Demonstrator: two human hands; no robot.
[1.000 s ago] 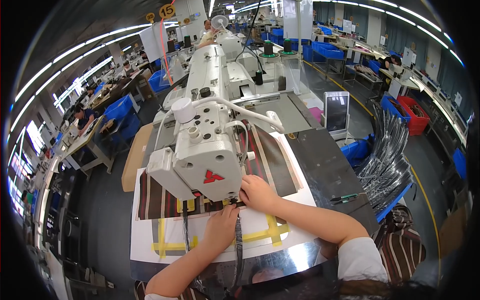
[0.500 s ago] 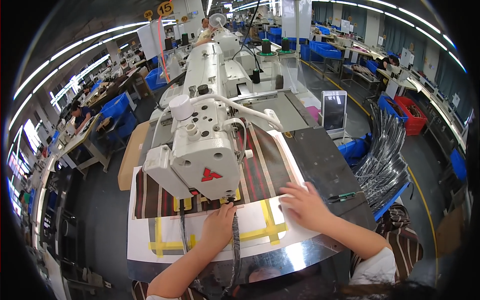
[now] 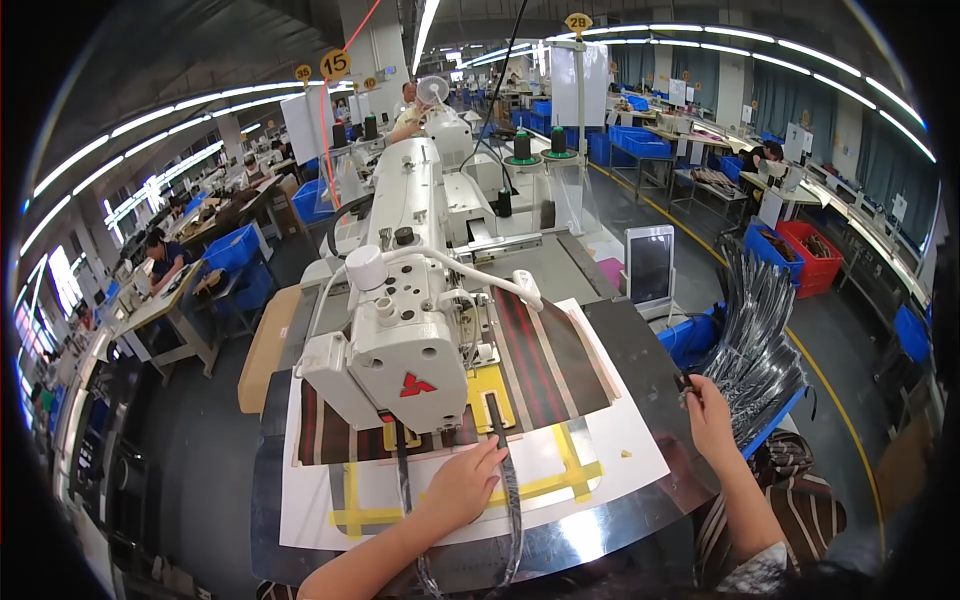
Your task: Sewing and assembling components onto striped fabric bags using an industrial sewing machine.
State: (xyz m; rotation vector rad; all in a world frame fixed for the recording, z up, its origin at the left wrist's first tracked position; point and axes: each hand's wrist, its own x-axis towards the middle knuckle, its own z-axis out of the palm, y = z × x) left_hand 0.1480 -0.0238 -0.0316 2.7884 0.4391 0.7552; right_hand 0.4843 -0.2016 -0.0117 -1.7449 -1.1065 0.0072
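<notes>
A striped dark fabric panel [image 3: 545, 345] lies on white paper [image 3: 625, 455] under the white sewing machine head [image 3: 408, 335]. Two long black straps [image 3: 513, 510] run from yellow slotted plates [image 3: 490, 385] on the panel toward me. My left hand [image 3: 462, 488] rests over the paper, fingers stretched out, fingertips touching the right strap just below its plate. At the table's right edge, my right hand [image 3: 708, 412] is closed on a small dark tool [image 3: 686, 385], mostly hidden by the fingers. Yellow tape [image 3: 575, 470] forms a frame outline on the paper.
Right of the table, a large bundle of plastic-wrapped black straps [image 3: 750, 350] stands by a blue bin [image 3: 770, 425]. A screen on a stand [image 3: 650, 265] is at the table's back right. Green-based thread cones [image 3: 521, 150] stand behind. Co-workers sit at distant tables.
My right hand has moved from over the paper to the table's right edge and closed on the small tool lying there. Panel and paper have shifted right relative to the machine head, uncovering the right plate.
</notes>
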